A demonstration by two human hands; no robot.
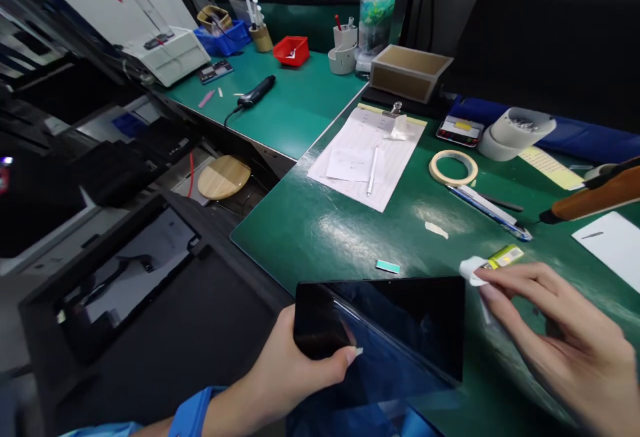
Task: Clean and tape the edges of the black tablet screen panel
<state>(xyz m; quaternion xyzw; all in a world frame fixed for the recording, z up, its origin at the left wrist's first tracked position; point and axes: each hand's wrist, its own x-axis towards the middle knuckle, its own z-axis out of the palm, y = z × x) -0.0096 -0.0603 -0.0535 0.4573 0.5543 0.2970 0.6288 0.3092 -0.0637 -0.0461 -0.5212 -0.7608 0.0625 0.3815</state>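
Note:
My left hand [300, 357], with a blue band [193, 413] at the wrist, grips the left side of a black glossy tablet-like screen [400, 317]. Its thumb lies over the front, next to a small pale tab [359, 351]. The lower part of the screen shows a bluish sheen; I cannot tell whether that is a film or a reflection. Off the screen's right edge, my right hand [555, 330] pinches a small white cloth or wipe [473, 270] between thumb and fingers. A yellow-green labelled item [505, 257] lies just beyond those fingertips.
On the green table [280, 237] lie a teal strip [388, 267], a tape roll [453, 168], pens [490, 210] and a clipboard with papers [367, 157]. An orange-handled tool [595, 193] juts in from the right. A black case [165, 330] stands at left.

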